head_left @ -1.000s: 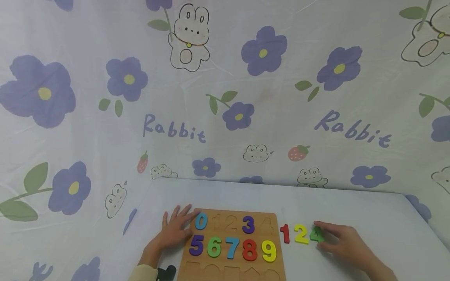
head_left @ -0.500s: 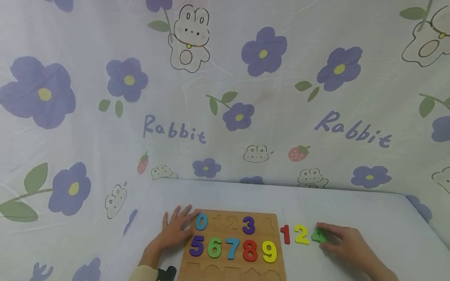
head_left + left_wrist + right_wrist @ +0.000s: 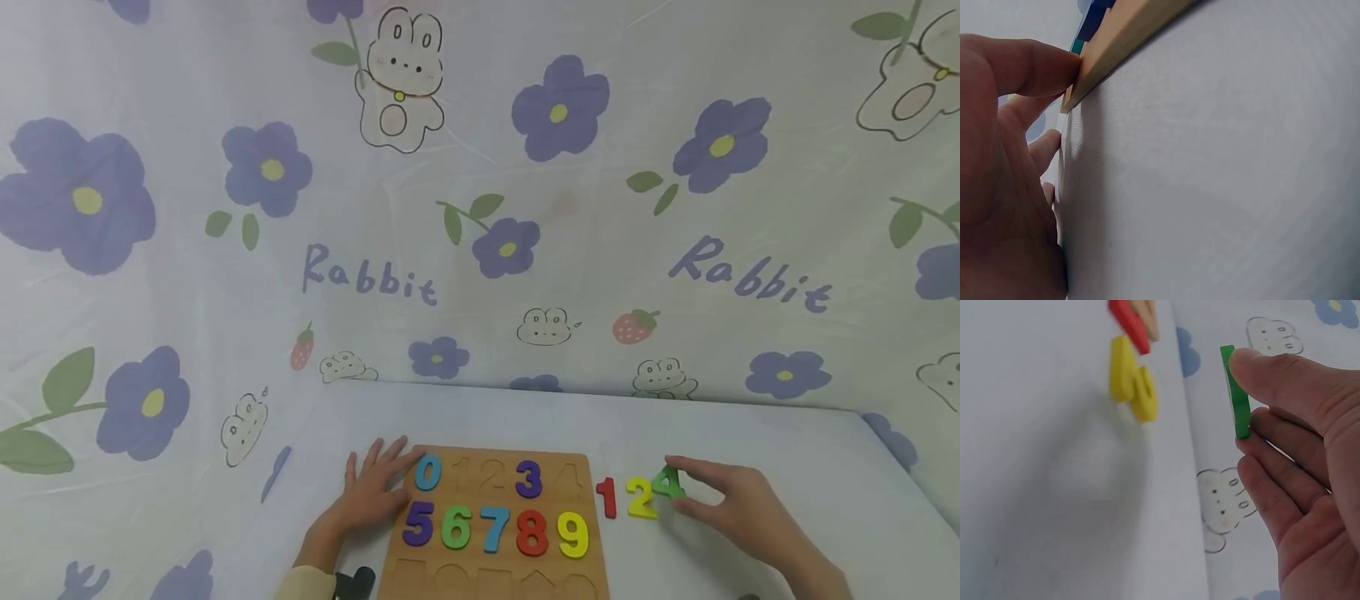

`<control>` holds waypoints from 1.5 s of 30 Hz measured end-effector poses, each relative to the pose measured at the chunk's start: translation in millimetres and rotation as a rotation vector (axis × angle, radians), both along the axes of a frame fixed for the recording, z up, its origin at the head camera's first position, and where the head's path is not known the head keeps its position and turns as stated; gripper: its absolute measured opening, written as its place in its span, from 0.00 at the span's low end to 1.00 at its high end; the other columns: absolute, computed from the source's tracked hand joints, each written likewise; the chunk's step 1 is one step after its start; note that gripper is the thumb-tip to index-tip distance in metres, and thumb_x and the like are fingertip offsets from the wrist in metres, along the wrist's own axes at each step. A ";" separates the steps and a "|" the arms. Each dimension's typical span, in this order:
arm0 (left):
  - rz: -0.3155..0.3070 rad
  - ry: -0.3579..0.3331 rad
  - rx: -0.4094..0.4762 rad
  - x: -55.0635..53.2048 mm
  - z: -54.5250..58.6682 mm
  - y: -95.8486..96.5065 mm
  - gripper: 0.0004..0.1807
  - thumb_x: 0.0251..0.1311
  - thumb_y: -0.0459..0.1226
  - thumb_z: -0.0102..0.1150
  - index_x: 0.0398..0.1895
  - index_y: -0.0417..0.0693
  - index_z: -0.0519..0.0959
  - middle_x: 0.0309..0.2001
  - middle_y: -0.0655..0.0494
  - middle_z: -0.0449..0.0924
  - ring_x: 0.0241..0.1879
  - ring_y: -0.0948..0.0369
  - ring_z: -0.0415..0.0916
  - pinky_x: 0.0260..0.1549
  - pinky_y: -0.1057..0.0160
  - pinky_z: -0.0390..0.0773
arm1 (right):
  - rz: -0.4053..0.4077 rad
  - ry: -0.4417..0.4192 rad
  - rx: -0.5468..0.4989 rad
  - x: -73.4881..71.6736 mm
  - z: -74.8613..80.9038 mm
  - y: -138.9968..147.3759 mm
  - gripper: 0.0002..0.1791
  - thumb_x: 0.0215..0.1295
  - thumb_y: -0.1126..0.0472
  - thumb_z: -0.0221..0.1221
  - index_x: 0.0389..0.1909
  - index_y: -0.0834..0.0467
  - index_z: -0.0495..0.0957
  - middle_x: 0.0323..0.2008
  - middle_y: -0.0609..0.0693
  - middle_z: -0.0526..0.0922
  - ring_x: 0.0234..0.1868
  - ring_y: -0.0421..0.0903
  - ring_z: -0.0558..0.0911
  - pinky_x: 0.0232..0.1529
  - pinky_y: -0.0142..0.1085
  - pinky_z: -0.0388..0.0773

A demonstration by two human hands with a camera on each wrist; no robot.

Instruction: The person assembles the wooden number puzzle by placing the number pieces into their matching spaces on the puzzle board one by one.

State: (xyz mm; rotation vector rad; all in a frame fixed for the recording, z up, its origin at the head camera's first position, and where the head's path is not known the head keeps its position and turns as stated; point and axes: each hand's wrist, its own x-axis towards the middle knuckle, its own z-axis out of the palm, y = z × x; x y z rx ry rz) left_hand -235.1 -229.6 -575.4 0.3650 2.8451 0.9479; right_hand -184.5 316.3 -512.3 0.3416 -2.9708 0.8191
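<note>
My right hand (image 3: 738, 504) pinches a green number 4 piece (image 3: 667, 482) between thumb and fingertips, raised above the white table. In the right wrist view the green piece (image 3: 1239, 394) shows edge-on under the thumb. My left hand (image 3: 375, 492) rests with spread fingers at the left edge of a wooden number board (image 3: 551, 496), thumb and index fingertip touching it. In the left wrist view the thumb (image 3: 1041, 67) presses on the board's side. A red 1 (image 3: 607, 497) and a yellow 2 (image 3: 641, 498) lie on the table just right of the board.
The board carries a blue 0 (image 3: 428, 472), a purple 3 (image 3: 528, 479) and a row of several coloured digits below. Bare recesses for 1, 2 and 4 (image 3: 570, 477) show in its top row. A patterned rabbit-and-flower curtain (image 3: 480, 333) hangs behind the table (image 3: 795, 467).
My right hand has lifted the green 4 off the table, tipping it upright and bringing it slightly left, close behind the yellow 2. The left hand stays on the board.
</note>
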 end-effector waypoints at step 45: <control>-0.016 0.056 0.053 -1.9 -8.1 -3.3 0.40 0.62 0.39 0.62 0.82 0.63 0.73 0.87 0.39 0.58 0.87 0.28 0.35 0.76 0.19 0.19 | 0.147 0.009 -0.143 -38.9 -11.7 -111.9 0.27 0.65 0.57 0.77 0.65 0.48 0.88 0.63 0.45 0.90 0.67 0.54 0.87 0.66 0.54 0.86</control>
